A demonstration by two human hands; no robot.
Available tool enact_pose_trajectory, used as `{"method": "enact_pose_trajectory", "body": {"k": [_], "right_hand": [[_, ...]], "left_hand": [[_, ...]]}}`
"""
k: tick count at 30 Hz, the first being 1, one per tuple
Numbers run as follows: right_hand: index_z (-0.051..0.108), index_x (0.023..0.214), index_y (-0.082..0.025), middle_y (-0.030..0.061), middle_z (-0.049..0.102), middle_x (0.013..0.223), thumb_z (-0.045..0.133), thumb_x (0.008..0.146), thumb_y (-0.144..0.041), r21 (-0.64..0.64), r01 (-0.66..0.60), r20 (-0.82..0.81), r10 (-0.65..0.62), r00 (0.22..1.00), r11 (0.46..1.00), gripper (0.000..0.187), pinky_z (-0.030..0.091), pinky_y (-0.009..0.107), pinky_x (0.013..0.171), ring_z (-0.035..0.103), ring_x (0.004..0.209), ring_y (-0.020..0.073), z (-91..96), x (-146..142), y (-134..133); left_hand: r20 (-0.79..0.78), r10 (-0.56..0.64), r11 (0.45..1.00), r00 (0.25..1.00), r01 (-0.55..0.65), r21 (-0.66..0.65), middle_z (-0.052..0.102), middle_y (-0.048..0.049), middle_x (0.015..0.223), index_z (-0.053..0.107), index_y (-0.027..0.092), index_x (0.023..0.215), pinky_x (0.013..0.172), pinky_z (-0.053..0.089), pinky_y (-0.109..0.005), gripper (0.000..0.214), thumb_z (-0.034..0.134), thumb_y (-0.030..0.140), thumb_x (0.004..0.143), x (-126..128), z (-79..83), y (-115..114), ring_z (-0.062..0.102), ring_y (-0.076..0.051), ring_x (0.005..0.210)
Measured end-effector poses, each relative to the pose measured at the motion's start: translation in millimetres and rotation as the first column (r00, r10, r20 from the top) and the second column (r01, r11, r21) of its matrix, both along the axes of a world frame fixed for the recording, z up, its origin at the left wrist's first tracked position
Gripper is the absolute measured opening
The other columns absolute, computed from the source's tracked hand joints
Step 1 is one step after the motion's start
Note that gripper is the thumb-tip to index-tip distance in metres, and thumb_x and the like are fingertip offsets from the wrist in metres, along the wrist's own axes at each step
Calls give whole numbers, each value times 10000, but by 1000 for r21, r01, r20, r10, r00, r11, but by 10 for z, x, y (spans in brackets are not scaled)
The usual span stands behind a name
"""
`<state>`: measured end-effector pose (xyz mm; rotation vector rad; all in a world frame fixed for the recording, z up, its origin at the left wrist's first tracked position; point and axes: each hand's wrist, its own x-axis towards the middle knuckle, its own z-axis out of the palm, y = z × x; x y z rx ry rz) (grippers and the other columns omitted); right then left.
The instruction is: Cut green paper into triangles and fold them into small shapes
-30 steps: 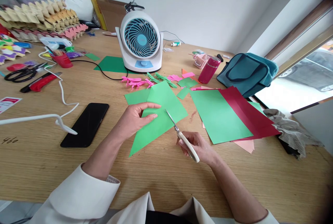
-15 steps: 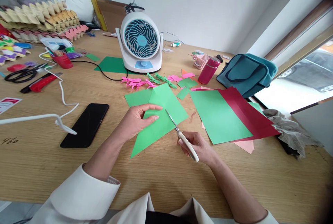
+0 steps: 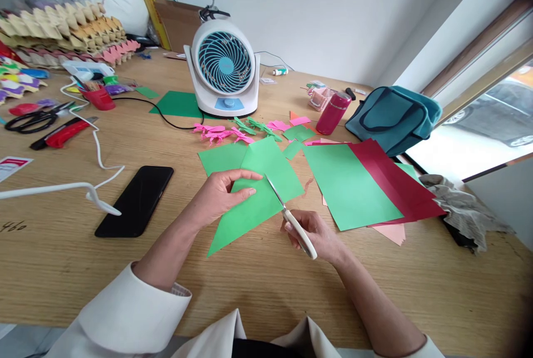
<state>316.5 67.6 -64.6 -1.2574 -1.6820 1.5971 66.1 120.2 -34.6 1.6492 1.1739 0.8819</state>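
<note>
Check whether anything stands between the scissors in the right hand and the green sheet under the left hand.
Nothing visible does: the blades of the scissors in the right hand overlap the green sheet. The left hand's fingertips lie just left of the blade tip.

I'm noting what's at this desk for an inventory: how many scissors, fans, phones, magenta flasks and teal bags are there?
Scissors: 2 (white-handled pair in the right hand, black-handled pair at far left)
Fan: 1
Phone: 1
Magenta flask: 1
Teal bag: 1
Total: 6
</note>
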Motion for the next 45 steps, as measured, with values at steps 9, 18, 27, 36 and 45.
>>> {"method": "enact_pose_trajectory", "body": {"k": [9, 18, 27, 36, 45], "right_hand": [[539, 746, -183, -39, 517, 534, 583, 902, -553, 4, 16, -20, -15, 1000, 1000, 404, 313, 240, 474, 461, 483, 103, -23, 8, -7], [544, 746, -186, -44, 502, 522, 595, 884, -562, -11, 24, -4, -24, 1000, 1000, 404, 329, 243, 470, 468, 477, 109, -26, -2, -2], [565, 783, -175, -32, 527, 560, 566, 897, -587, 17, 10, 13, -10, 1000, 1000, 428, 322, 240, 485, 479, 510, 110, 14, 0, -14], [561, 755, -169, -26, 540, 549, 594, 878, -602, 21, 11, -13, -11, 1000, 1000, 452, 326, 240, 470, 461, 492, 105, 0, -2, 1], [526, 688, -177, -30, 514, 514, 586, 879, -601, 14, 47, 8, -47, 999, 999, 470, 291, 236, 446, 427, 467, 93, -38, -18, -9]], "left_hand": [[3, -31, 999, 1000, 31, 10, 520, 30, 609, 726, 212, 1116, 466, 242, -227, 354, 671, 403, 823, 19, -34, -7, 331, -99, 493], [29, -13, 1000, 1000, 13, 12, 595, 18, 642, 736, 202, 1103, 473, 307, -232, 364, 687, 394, 798, 32, -23, -4, 420, -110, 504], [40, -23, 1000, 999, 23, 9, 647, 1, 695, 743, 202, 1097, 471, 348, -231, 361, 691, 397, 797, 38, -22, -7, 468, -119, 522], [23, -64, 997, 998, 63, 40, 690, -19, 767, 753, 196, 1084, 518, 387, -232, 329, 670, 375, 821, 85, -31, -27, 531, -139, 602], [58, -81, 996, 995, 79, 35, 713, -32, 820, 745, 173, 1090, 579, 428, -227, 356, 653, 405, 836, 87, -38, -24, 575, -150, 672]]}}
